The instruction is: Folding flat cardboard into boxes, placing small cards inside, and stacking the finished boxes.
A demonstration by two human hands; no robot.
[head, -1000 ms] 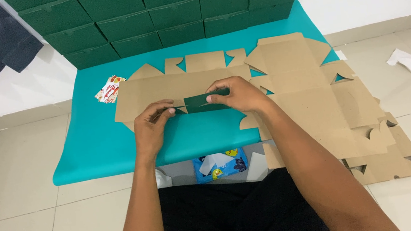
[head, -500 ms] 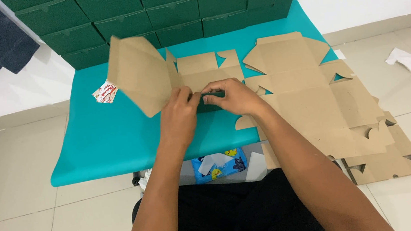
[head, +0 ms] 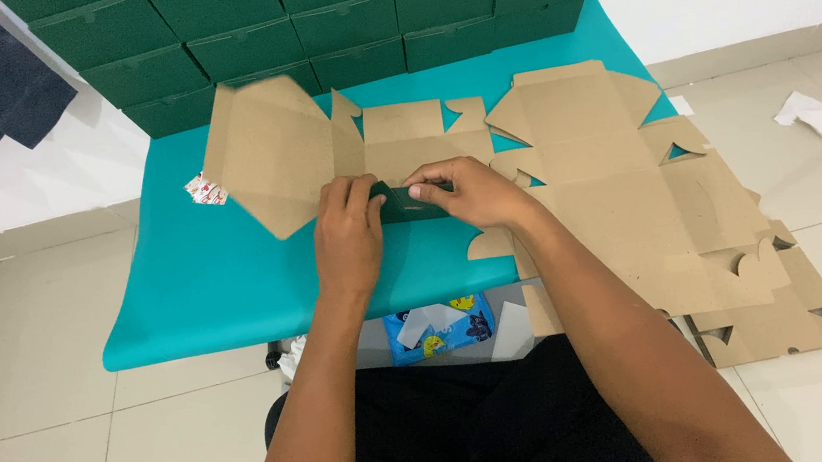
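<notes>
Since earlier frame, cardboard blank (head: 323,149) flap dropped lower; your left hand (head: 348,235) and right hand (head: 463,194) pinched green fold; you needed crease pressed straight along score.

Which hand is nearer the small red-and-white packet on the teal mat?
Left. The left hand presses the cardboard blank just right of the red-and-white packet, with the raised flap between them. The right hand sits farther right, beyond the left one.

Left hand (head: 348,232), right hand (head: 463,194) pinching
</notes>
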